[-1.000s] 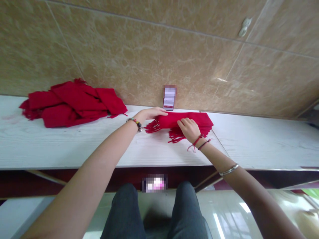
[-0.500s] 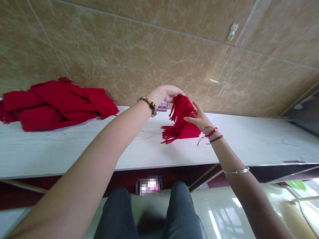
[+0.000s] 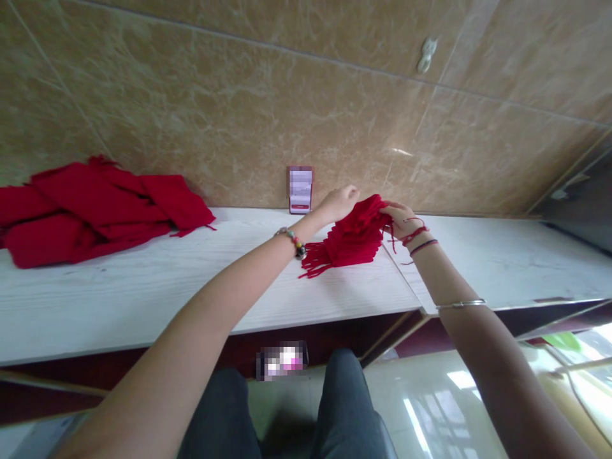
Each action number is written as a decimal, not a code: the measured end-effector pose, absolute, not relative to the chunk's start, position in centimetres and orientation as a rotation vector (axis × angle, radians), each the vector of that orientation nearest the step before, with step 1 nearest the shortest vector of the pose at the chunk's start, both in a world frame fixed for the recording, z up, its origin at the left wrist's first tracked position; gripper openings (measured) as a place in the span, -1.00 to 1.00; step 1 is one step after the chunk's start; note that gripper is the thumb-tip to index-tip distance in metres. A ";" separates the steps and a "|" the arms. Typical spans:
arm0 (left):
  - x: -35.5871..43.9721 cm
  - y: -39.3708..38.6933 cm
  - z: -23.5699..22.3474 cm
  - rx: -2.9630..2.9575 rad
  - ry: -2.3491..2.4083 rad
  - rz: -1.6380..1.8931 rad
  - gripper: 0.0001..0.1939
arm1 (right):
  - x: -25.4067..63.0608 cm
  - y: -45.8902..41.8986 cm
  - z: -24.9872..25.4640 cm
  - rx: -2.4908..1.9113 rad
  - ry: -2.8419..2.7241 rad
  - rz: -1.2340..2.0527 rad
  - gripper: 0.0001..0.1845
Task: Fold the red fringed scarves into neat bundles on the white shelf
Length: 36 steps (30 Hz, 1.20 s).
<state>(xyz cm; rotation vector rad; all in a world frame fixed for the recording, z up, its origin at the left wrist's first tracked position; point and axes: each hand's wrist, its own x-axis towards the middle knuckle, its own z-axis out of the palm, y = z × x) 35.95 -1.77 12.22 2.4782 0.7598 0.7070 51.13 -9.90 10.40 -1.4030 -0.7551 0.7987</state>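
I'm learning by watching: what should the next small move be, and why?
Perhaps lay the left hand flat on the folded red cloth and smooth it: the upper layers look bunched, while the right hand is at the right edge.

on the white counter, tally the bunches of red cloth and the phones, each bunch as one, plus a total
Bunches of red, fringed cloth: 2 (loose, crumpled heap; folded, layered pile)
Upright, rectangular phone with a lit screen: 1
Total: 3
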 end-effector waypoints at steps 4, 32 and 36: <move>34.2 -3.5 8.9 2.794 0.684 0.474 -0.41 | 52.1 -9.8 10.4 -1.402 -0.596 0.890 -0.76; 33.9 -5.0 4.7 3.203 0.651 0.362 -0.34 | 55.1 -9.0 7.1 -2.014 -1.063 0.613 -0.92; 33.7 -4.8 5.0 3.169 0.666 0.357 -0.37 | 57.8 -9.0 7.2 -2.065 -1.042 0.457 -0.85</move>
